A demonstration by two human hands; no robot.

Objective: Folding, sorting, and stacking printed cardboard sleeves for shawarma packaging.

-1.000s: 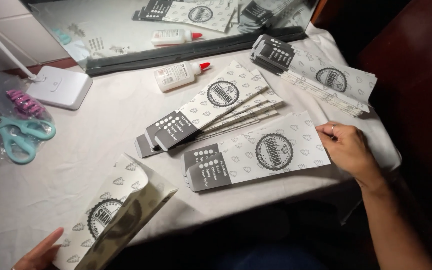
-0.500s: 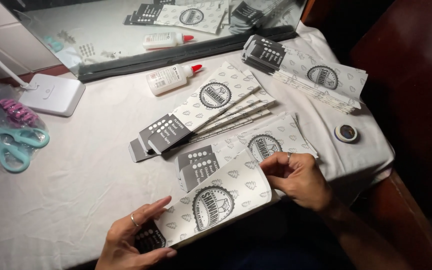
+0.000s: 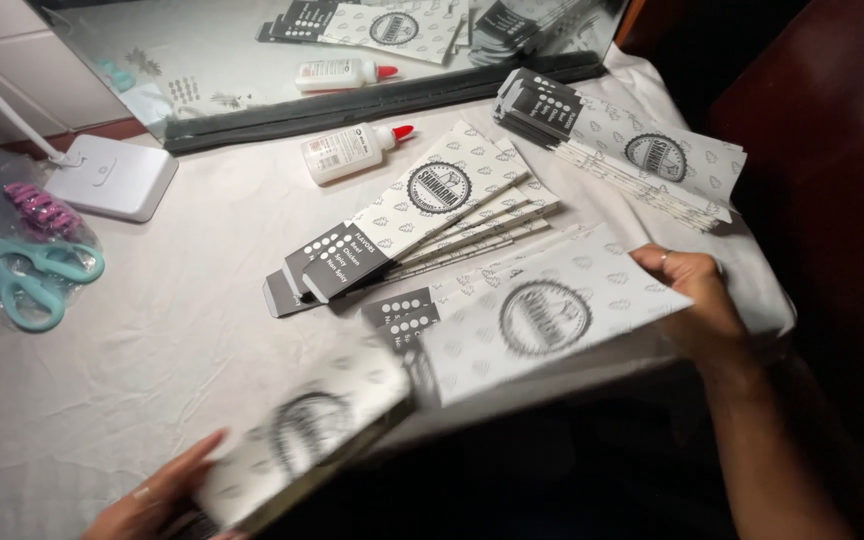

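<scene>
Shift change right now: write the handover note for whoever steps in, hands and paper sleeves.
Left hand: holds a blurred printed sleeve at the near table edge.
Right hand: grips the flat sleeve by its right end.
Fanned stack mid-table; second stack at the far right.
Glue bottle lies capped by the mirror; scissors at left.
Done or left: cannot tell.
</scene>
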